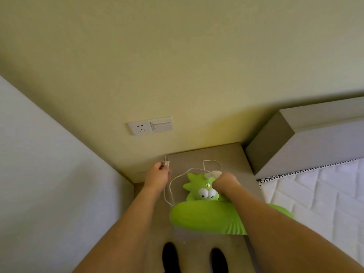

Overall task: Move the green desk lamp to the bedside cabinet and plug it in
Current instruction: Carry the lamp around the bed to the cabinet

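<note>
The green desk lamp [199, 191], a cartoon figure with big eyes and a wide green shade [204, 217], stands on the grey-brown bedside cabinet [232, 154]. My right hand [225, 182] grips the lamp's top from the right. My left hand [157, 173] holds the white plug [166, 161], prongs up, near the cabinet's back left corner. The white cord [177, 178] loops from the plug around behind the lamp. A white wall socket [140, 128] sits on the yellow wall above, apart from the plug.
A light switch [161, 124] adjoins the socket on its right. The padded headboard [295, 134] and the white quilted mattress [325, 194] border the cabinet on the right. A grey wall [49, 164] closes in on the left. Two dark shoe tips [169, 257] show below.
</note>
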Motion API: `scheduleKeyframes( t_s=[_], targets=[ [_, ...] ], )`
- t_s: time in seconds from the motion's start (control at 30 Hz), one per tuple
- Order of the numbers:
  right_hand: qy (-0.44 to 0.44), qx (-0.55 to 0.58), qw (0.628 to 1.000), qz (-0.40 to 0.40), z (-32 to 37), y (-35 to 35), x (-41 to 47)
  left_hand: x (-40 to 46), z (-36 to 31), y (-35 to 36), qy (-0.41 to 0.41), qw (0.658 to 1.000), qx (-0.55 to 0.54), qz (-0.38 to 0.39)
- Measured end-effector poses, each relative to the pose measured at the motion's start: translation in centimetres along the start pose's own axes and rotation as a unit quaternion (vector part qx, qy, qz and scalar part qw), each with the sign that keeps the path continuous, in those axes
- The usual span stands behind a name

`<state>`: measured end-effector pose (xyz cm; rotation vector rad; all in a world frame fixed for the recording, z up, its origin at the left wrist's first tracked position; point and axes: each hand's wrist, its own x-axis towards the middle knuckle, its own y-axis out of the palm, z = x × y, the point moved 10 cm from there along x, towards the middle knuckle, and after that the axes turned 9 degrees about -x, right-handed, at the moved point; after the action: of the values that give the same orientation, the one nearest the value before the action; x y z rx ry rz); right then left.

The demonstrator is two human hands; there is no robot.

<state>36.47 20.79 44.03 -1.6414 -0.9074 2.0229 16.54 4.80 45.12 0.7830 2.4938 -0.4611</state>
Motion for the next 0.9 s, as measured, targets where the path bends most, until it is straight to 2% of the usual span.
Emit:
scheduleKeyframes(
  t_s=[0.17,0.33,0.47,0.63,0.77,0.87,0.9],
  targets=[
    [0.032,0.059,0.997,-0.04,-6.3,-2.5,-1.4,-1.9,-3.4,6.7,0.036,0.997,0.048,0.056],
    [0.085,0.167,0.98,-0.064,-14.7,-2.4,-3.8,-6.7,-4.5,17.2,0.08,0.977,0.099,0.172],
    [0.148,0.262,0.949,-0.089,-22.3,-0.5,-7.0,-10.2,-2.9,23.5,0.083,0.95,0.145,0.264],
    [0.253,0.341,0.897,-0.12,-32.2,5.0,-13.3,-14.1,1.1,29.6,0.08,0.93,0.192,0.303],
    [0.31,0.409,0.847,-0.137,-39.3,10.5,-19.4,-22.5,6.5,36.0,0.08,0.873,0.262,0.404],
    [0.352,0.452,0.806,-0.149,-44.0,14.8,-24.1,-28.5,10.0,39.1,0.094,0.835,0.308,0.447],
    [0.374,0.471,0.785,-0.151,-46.8,17.4,-26.9,-32.4,12.0,40.8,0.105,0.812,0.334,0.467]
  ],
)
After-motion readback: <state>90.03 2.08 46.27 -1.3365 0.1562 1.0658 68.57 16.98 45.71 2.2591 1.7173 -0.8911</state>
